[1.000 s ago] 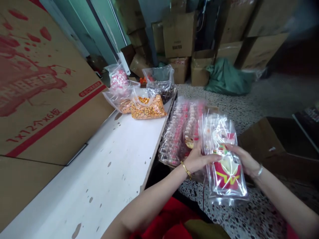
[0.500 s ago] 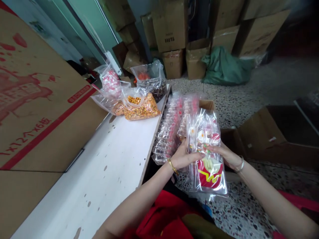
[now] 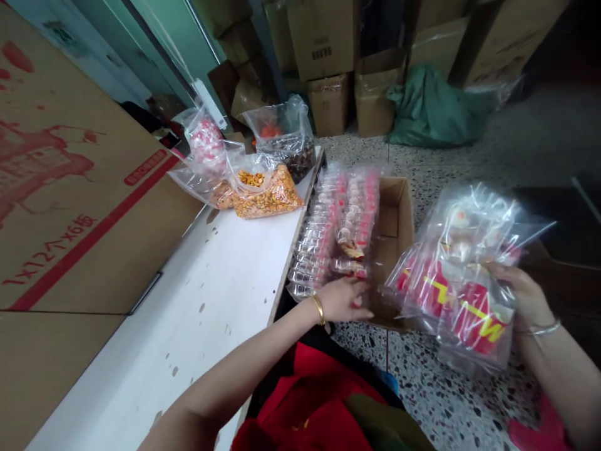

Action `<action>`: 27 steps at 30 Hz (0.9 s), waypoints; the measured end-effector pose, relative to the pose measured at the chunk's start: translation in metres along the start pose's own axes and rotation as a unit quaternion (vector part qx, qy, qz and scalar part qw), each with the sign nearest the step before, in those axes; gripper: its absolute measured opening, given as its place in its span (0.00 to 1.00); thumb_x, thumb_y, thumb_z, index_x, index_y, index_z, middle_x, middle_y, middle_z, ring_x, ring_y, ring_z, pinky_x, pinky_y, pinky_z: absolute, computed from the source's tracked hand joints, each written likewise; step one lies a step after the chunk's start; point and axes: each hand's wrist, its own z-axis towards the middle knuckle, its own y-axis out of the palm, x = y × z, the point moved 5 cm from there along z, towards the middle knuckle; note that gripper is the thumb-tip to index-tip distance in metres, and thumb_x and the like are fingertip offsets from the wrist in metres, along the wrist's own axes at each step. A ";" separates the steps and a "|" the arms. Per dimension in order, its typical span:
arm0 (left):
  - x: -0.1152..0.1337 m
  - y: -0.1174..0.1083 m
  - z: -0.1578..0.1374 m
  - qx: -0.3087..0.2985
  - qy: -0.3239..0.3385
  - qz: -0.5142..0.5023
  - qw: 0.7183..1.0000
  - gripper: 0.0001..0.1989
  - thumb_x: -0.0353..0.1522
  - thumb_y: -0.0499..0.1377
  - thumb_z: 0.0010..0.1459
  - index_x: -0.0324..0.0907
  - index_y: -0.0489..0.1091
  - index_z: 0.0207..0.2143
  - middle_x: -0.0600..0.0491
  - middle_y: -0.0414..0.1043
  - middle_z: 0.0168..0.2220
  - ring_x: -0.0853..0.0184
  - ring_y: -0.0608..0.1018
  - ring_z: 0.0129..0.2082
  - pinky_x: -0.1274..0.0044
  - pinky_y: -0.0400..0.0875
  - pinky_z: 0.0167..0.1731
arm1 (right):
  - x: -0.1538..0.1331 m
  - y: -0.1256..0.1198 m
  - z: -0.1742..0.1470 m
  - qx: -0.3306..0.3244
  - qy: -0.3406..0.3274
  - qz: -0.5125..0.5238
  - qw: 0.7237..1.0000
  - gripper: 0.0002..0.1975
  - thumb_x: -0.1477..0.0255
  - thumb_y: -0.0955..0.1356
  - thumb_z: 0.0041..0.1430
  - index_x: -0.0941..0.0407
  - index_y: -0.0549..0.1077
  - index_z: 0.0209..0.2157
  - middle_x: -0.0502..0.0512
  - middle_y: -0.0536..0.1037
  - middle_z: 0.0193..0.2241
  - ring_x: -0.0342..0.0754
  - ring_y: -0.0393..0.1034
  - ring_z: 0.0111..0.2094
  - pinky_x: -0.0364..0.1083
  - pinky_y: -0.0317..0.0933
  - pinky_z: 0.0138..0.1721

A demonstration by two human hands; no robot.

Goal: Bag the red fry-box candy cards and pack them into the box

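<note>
My right hand (image 3: pixel 521 291) grips a bunch of clear plastic packets (image 3: pixel 474 313) at the right, above the floor. Red fries-carton shapes with yellow zigzags and white-and-orange pieces show through the film; motion blurs them. Below and left of it stands an open cardboard box (image 3: pixel 407 210) with two rows of similar packets (image 3: pixel 322 232) stood on edge, filling its left and middle. Over the box's near end, my left hand (image 3: pixel 345 299) has its fingers apart and bent, nothing visible in them. Its fingertips are close to the nearest packet of the middle row; whether they touch it I cannot tell.
A white table (image 3: pixel 225 275) runs along the left, bearing clear bags of orange-brown snack pieces (image 3: pixel 267 194) and other goods. A large printed carton (image 3: pixel 79 188) stands at far left. Stacked cartons (image 3: pixel 323 44) and a green sack (image 3: pixel 436 109) lie beyond on the speckled floor.
The packets, held between both hands over the box, have moved right in my right hand alone. My left hand has let go of them and lowered toward the box's near end.
</note>
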 end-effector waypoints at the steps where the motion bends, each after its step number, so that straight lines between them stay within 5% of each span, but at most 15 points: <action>1: -0.007 0.015 -0.004 -0.023 -0.010 0.048 0.999 0.28 0.43 0.62 0.51 0.42 0.65 0.53 0.42 0.67 0.51 0.52 0.69 0.52 0.65 0.64 0.51 | 0.004 -0.003 0.001 0.006 0.004 0.021 1.000 0.03 0.69 0.71 0.41 0.50 0.76 0.24 0.56 0.77 0.28 0.51 0.71 0.25 0.52 0.66 0.36; 4: -0.020 0.047 -0.005 -0.053 -0.027 0.132 0.990 0.31 0.41 0.62 0.50 0.44 0.61 0.56 0.42 0.65 0.53 0.50 0.69 0.52 0.64 0.64 0.49 | 0.019 0.016 -0.004 -0.030 -0.010 0.046 0.998 0.18 0.73 0.72 0.40 0.46 0.74 0.36 0.52 0.77 0.37 0.51 0.72 0.32 0.51 0.67 0.38; 8: -0.027 0.058 0.015 -0.100 -0.044 0.142 0.984 0.27 0.41 0.60 0.51 0.43 0.63 0.53 0.42 0.69 0.49 0.51 0.74 0.46 0.67 0.68 0.43 | 0.056 0.096 -0.017 -0.200 -0.015 0.006 0.980 0.39 0.73 0.76 0.38 0.47 0.62 0.54 0.53 0.74 0.47 0.54 0.71 0.43 0.53 0.65 0.46; 11: -0.026 0.052 0.023 -0.123 -0.049 0.105 0.986 0.16 0.37 0.59 0.52 0.43 0.70 0.44 0.46 0.74 0.43 0.57 0.75 0.43 0.72 0.69 0.42 | 0.087 0.135 -0.011 -0.221 0.010 0.027 0.975 0.37 0.68 0.76 0.41 0.48 0.62 0.54 0.52 0.76 0.44 0.52 0.72 0.40 0.51 0.67 0.43; 15: -0.018 0.033 0.009 -0.078 -0.076 0.079 0.991 0.09 0.31 0.56 0.52 0.40 0.71 0.36 0.46 0.75 0.38 0.59 0.75 0.40 0.74 0.68 0.40 | 0.110 0.134 0.012 -0.183 0.039 0.056 0.981 0.28 0.66 0.77 0.38 0.54 0.71 0.44 0.54 0.78 0.38 0.50 0.73 0.38 0.46 0.67 0.41; 18: -0.014 0.007 -0.002 -0.010 -0.112 0.042 0.993 0.07 0.30 0.53 0.54 0.40 0.70 0.29 0.49 0.74 0.30 0.64 0.74 0.30 0.75 0.67 0.33 | 0.117 0.126 0.022 -0.180 0.052 0.060 0.981 0.23 0.68 0.77 0.40 0.57 0.73 0.40 0.55 0.79 0.37 0.50 0.74 0.38 0.45 0.67 0.42; 20: -0.020 -0.023 -0.003 0.096 -0.147 0.007 0.984 0.08 0.35 0.53 0.57 0.41 0.69 0.31 0.51 0.72 0.29 0.65 0.73 0.27 0.75 0.66 0.31 | 0.120 0.125 0.023 -0.184 0.061 0.063 0.979 0.23 0.67 0.77 0.41 0.56 0.73 0.42 0.55 0.78 0.39 0.50 0.74 0.40 0.46 0.67 0.42; 24: -0.059 -0.077 0.005 0.338 -0.227 -0.009 0.913 0.29 0.47 0.61 0.49 0.39 0.64 0.48 0.43 0.70 0.42 0.58 0.73 0.41 0.70 0.65 0.41 | 0.123 0.134 0.021 -0.188 0.068 0.070 0.977 0.24 0.66 0.76 0.43 0.55 0.73 0.44 0.56 0.78 0.42 0.52 0.73 0.42 0.47 0.67 0.44; 27: -0.091 -0.082 0.025 0.329 -0.299 -0.039 0.895 0.40 0.49 0.65 0.41 0.37 0.59 0.53 0.43 0.71 0.39 0.55 0.73 0.40 0.69 0.64 0.40 | 0.121 0.139 0.021 -0.190 0.062 0.071 0.977 0.25 0.67 0.76 0.42 0.55 0.73 0.44 0.56 0.78 0.42 0.53 0.73 0.43 0.47 0.67 0.44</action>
